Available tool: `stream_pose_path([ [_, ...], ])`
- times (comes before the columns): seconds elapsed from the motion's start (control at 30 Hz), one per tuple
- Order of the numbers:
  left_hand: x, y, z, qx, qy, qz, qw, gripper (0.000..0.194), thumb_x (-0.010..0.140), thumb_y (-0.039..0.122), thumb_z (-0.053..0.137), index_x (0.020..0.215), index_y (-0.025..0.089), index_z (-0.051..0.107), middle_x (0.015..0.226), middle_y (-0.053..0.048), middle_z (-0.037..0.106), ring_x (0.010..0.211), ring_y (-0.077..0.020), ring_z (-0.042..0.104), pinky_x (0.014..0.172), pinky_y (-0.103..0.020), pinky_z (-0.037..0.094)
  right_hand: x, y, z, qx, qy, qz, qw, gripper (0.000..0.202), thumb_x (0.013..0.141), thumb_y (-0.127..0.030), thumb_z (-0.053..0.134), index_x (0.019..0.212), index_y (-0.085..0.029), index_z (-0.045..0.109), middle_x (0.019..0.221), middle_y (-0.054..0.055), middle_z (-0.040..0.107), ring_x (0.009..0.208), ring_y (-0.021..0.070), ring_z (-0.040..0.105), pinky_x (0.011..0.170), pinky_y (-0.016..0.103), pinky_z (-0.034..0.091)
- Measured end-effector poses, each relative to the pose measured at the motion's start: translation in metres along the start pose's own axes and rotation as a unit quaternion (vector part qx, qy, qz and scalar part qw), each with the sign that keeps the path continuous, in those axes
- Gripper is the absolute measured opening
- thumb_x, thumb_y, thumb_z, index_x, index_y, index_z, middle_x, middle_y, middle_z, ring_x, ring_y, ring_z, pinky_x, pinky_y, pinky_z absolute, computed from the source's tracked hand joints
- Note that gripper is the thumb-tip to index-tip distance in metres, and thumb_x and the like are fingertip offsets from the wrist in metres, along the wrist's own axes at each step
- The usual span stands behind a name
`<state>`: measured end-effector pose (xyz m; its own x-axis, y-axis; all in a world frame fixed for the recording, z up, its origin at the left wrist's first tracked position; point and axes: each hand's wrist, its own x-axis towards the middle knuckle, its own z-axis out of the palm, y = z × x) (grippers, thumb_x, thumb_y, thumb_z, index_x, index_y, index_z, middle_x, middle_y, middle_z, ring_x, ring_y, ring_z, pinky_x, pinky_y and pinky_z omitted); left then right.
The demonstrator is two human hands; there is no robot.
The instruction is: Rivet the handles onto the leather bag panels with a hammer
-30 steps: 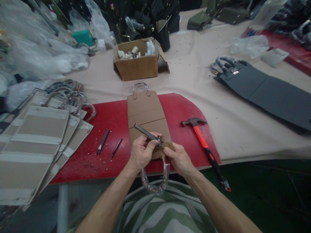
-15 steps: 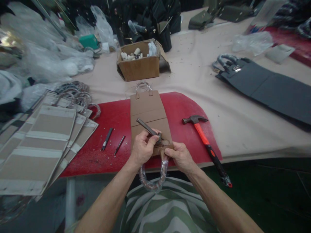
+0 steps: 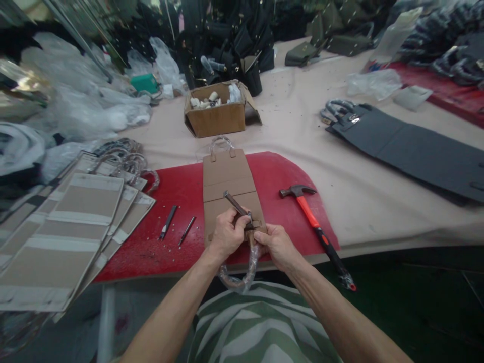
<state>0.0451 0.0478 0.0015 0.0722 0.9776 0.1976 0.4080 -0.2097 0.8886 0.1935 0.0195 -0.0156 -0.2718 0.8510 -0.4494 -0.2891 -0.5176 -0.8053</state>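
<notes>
A tan bag panel point(image 3: 230, 171) lies flat, one wrapped handle point(image 3: 223, 143) at its far end. Another plastic-wrapped handle point(image 3: 238, 283) hangs over the table's near edge. My left hand point(image 3: 228, 233) pinches a narrow, dark grey-brown strip point(image 3: 236, 202) with a shiny end, slanting up to the left over the panel; its material is unclear. With thumb on top, my right hand point(image 3: 278, 244) grips the panel's near right edge beside the handle base. Fingers hide part of the small metal fitting there. Left of the panel lie a flat chisel-like tool point(image 3: 168, 222) and a thin punch-like rod point(image 3: 187, 231).
A claw hammer point(image 3: 310, 212) rests on the red mat point(image 3: 280, 171), right of the panel. Stacked beige panels point(image 3: 79, 212) lie at left. Behind stands a cardboard box point(image 3: 215, 121) of small pieces. A dark grey bag panel point(image 3: 401, 136) lies at right.
The view has shifted slightly, so the scene sits a little lower. The strip's far end appears a bit further right and steeper. Both hands keep their hold.
</notes>
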Motion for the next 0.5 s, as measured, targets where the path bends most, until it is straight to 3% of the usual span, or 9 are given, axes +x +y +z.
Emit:
stream_pose_path([
  [0.27,-0.007,-0.021,0.013,0.092,0.001,0.063,0.994,0.013,0.083,0.018,0.058,0.094,0.017,0.065,0.090,-0.007,0.073,0.083,-0.0197,0.069,0.077,-0.030,0.054,-0.010,0.000,0.000,-0.056,0.063,0.037,0.996,0.004,0.069,-0.018,0.055,0.071,-0.015,0.057,0.060,0.000,0.060,0.050,0.0122,0.058,0.046,0.023,0.049],
  [0.5,-0.013,-0.028,0.019,0.108,-0.024,0.151,0.982,0.010,0.086,0.017,0.056,0.095,0.018,0.061,0.093,-0.008,0.070,0.087,-0.0189,0.068,0.079,-0.029,0.054,-0.035,-0.011,-0.012,-0.261,0.052,0.033,0.963,0.023,0.087,-0.031,0.048,0.078,-0.016,0.063,0.078,0.006,0.070,0.066,0.0163,0.067,0.056,0.025,0.050],
])
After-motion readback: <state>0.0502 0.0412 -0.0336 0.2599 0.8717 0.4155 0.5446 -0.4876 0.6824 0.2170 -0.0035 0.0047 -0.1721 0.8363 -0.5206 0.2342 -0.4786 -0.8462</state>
